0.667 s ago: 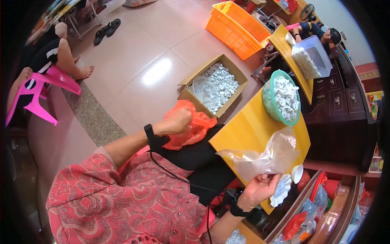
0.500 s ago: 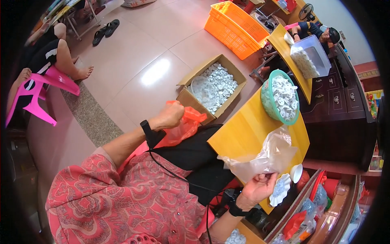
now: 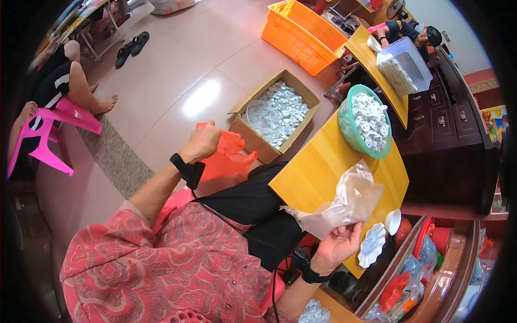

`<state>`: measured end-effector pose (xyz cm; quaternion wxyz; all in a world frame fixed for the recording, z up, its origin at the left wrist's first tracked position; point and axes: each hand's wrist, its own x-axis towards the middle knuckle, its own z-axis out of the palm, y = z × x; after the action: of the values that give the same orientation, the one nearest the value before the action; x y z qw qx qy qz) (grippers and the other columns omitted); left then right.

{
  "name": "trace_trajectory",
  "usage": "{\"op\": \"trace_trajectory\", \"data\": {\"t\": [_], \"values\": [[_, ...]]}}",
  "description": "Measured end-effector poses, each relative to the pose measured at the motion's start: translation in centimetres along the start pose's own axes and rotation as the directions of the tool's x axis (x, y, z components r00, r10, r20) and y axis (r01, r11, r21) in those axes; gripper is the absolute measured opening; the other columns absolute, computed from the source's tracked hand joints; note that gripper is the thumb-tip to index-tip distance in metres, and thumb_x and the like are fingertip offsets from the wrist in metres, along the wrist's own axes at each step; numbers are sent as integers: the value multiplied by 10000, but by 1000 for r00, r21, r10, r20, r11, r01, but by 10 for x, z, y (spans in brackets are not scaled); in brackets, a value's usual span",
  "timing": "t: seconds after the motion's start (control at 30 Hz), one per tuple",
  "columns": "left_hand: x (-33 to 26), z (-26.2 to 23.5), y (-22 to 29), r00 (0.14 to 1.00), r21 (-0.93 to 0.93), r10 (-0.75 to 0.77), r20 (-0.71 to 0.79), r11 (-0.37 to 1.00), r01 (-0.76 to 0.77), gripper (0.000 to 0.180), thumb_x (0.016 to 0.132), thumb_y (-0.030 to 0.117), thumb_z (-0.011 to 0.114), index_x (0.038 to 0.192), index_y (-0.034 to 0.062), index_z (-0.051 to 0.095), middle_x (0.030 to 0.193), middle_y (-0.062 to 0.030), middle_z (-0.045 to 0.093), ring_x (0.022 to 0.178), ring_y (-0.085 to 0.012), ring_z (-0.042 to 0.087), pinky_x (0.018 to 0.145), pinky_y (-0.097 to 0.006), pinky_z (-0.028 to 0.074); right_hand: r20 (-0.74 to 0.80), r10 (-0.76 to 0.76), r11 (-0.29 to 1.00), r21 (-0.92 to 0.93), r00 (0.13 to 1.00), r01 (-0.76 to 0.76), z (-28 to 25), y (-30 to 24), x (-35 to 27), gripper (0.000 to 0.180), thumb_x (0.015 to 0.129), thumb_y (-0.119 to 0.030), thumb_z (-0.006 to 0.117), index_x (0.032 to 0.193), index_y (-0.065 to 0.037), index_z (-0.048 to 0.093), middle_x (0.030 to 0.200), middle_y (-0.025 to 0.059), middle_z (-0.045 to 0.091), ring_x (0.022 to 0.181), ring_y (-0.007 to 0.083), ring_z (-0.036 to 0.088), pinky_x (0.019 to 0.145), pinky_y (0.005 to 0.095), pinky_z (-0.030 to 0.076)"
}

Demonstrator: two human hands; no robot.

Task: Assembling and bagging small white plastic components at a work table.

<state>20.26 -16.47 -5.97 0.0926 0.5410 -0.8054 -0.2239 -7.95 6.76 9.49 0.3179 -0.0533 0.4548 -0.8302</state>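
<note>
Directly to your right stands a yellow wooden table, its top bearing a green basin heaped with white plastic parts. At the table's right side are a scalloped white dish with pale bits in it and, just beside it, a white bowl.

On the glossy tiled floor, near the table's far left edge, sits an open cardboard box of similar white parts, with a clear round container lying among them. Beyond it stands an orange crate; at far left, a pink stool beside a seated person's bare legs. At upper right, another person sits behind a second table, where a translucent bin lies tilted, white pieces inside.

Your hands are well apart. Your left hand is closed in a fist on a red bag — the thin plastic hangs over your lap, short of the box. Your right hand has thumb and fingertips drawn together on the lower edge of a translucent bag — crumpled, over the tabletop; whether it rests there cannot be told.
</note>
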Motion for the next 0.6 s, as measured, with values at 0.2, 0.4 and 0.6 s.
{"op": "trace_trajectory", "data": {"t": [0.2, 0.4, 0.6], "values": [[-15, -24, 49, 902, -282, 429, -50, 860, -425, 324, 736, 100, 708, 1036, -13, 658, 1124, -203, 582, 992, -363, 592, 839, -397, 511, 32, 129, 985, 112, 991, -132, -16, 6, 9, 257, 1014, -265, 409, 986, -84, 589, 643, -32, 485, 505, 53, 350, 449, 206, 263], [-46, -48, 155, 651, -899, 753, 92, 344, -271, 456, 856, 185, 702, 1245, 5, 547, 1199, -163, 563, 1064, -218, 590, 814, -321, 535, 50, 195, 975, 101, 979, -200, -9, 1, 6, 226, 1001, -256, 438, 960, -94, 590, 581, -62, 424, 499, 45, 376, 473, 204, 318], [-49, -50, 228, 525, -945, 800, 291, 325, 30, 403, 914, 237, 592, 1253, 23, 548, 722, -21, 641, 613, -119, 607, 592, -254, 506, 144, 91, 996, -37, 985, -87, 0, -1, 5, 198, 995, -250, 483, 983, -79, 581, 679, -41, 490, 540, 50, 402, 485, 197, 314]]}}
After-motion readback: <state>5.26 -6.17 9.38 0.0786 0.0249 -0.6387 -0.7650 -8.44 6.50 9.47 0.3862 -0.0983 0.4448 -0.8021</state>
